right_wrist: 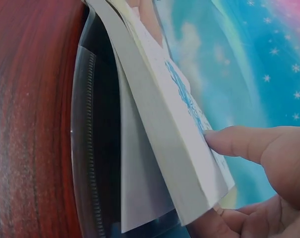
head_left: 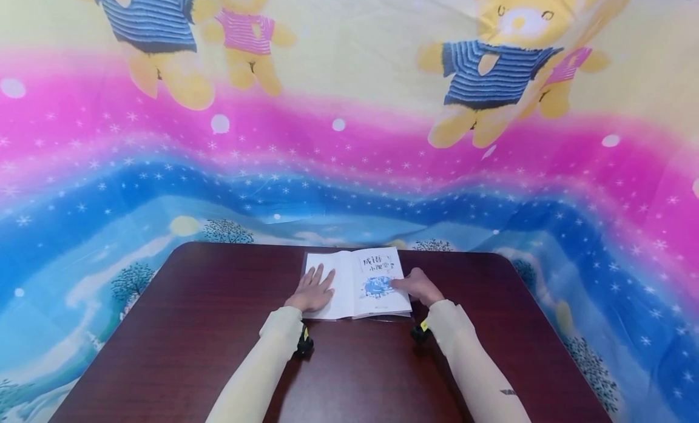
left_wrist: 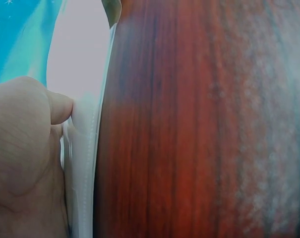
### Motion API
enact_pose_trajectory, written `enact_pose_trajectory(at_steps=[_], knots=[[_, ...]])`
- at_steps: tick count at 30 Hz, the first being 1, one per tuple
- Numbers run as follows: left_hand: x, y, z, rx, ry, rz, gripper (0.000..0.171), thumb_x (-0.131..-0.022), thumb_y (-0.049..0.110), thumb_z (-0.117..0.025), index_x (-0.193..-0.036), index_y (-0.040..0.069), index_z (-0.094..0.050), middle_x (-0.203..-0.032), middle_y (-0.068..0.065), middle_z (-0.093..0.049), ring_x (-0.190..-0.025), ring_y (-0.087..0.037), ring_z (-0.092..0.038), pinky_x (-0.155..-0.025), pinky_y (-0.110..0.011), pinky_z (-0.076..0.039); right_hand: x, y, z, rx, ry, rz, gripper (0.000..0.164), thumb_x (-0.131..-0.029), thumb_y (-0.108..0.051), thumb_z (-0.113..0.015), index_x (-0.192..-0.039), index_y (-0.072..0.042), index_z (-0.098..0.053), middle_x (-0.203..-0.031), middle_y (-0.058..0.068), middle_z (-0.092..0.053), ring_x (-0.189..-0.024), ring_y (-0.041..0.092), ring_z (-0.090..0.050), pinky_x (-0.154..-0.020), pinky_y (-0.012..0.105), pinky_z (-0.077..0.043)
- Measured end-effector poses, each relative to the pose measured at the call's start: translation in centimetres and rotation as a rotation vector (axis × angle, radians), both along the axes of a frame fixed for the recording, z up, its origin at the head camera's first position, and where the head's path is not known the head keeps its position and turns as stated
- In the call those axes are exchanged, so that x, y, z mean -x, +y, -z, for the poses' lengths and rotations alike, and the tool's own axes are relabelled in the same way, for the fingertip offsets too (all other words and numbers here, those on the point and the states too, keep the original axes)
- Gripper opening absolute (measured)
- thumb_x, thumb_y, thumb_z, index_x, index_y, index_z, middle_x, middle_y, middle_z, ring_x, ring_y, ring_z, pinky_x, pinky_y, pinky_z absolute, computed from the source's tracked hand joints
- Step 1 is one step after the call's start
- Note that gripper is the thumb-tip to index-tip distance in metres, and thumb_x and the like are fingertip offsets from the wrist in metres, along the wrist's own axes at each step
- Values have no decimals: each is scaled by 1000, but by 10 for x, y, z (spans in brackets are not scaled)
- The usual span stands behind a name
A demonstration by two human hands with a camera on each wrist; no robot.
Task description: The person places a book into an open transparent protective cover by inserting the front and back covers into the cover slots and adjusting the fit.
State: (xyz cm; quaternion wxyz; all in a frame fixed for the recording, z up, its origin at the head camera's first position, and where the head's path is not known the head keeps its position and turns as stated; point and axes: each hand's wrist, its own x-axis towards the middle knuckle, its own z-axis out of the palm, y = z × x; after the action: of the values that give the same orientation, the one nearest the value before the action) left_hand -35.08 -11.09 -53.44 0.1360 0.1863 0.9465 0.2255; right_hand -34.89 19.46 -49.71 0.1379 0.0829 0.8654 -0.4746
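Hands [head_left: 314, 289] on book [head_left: 377, 268], right wrist: lifted page block

Right hand [right_wrist: 269, 168] pinches the book's [right_wrist: 159, 139] lifted page block.

Dark red-brown wood-grain bench [head_left: 218, 326] with a smooth, slightly glossy finish. On it, a book [head_left: 377, 283] of matt white paper pages, its clear glossy plastic cover [right_wrist: 88, 148] ribbed along one edge. Behind hangs thin printed cloth [head_left: 349, 138], softly creased, with a faint sheen.
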Motion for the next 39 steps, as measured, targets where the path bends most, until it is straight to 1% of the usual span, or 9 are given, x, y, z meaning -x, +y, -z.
enact_pose_trajectory(at_steps=[2,5,8,11,17,22,27,33,39], knots=[[0,0,1,-3,-1,-2,61,-110,33,-31,-165,12,-15,-171,-19,5,-156,-40,10,-126,-56,2,1,0,0,16,-8,3,63,-94,-25,-72,-133,14,-42,-122,29,-55,-96,30,-67,-83,42,-59],[1,0,5,-4,1,-11,61,-110,35,-31,-165,15,-14,-171,-17,7,-157,-38,11,-126,-55,3,2,0,1,49,-13,16,53,-95,-24,-71,-126,12,-49,-116,26,-60,-90,27,-70,-82,42,-60],[3,1,9,8,4,-17,62,-110,38,-28,-165,17,-11,-171,-15,9,-157,-36,13,-126,-54,4,2,0,2,68,-19,21,48,-96,-26,-70,-123,10,-54,-112,23,-63,-85,24,-72,-81,42,-60],[2,1,8,15,1,-15,62,-110,38,-28,-165,17,-10,-171,-16,10,-156,-37,13,-126,-54,4,2,0,1,72,-28,25,49,-97,-31,-69,-123,8,-56,-110,20,-65,-85,22,-71,-82,41,-60],[2,2,3,8,-5,-16,61,-109,33,-32,-165,13,-16,-171,-19,5,-157,-39,9,-126,-55,1,3,0,1,76,-40,16,49,-97,-37,-68,-120,6,-62,-105,17,-70,-83,21,-72,-80,38,-59],[4,2,8,17,-8,-36,61,-110,38,-30,-165,18,-13,-171,-14,7,-157,-36,11,-126,-54,2,5,1,3,85,-65,14,51,-98,-40,-66,-122,5,-61,-106,16,-70,-84,21,-71,-78,37,-57],[9,2,15,12,-8,-48,62,-110,41,-31,-165,22,-13,-171,-11,8,-157,-35,12,-126,-54,2,7,-2,4,137,-67,-13,48,-98,-43,-65,-118,1,-69,-100,12,-75,-82,20,-73,-73,33,-58],[11,2,20,20,-1,-45,62,-109,41,-30,-165,21,-13,-171,-12,8,-157,-35,11,-126,-54,1,7,-8,2,229,-103,-48,54,-99,-48,-62,-127,-2,-67,-103,11,-77,-86,22,-75,-75,35,-61],[6,2,13,20,-8,-46,62,-109,39,-30,-165,21,-12,-171,-12,9,-157,-35,13,-126,-54,3,11,-14,-5,284,-124,-66,57,-100,-49,-59,-133,-2,-63,-106,10,-77,-88,23,-76,-77,37,-62]])
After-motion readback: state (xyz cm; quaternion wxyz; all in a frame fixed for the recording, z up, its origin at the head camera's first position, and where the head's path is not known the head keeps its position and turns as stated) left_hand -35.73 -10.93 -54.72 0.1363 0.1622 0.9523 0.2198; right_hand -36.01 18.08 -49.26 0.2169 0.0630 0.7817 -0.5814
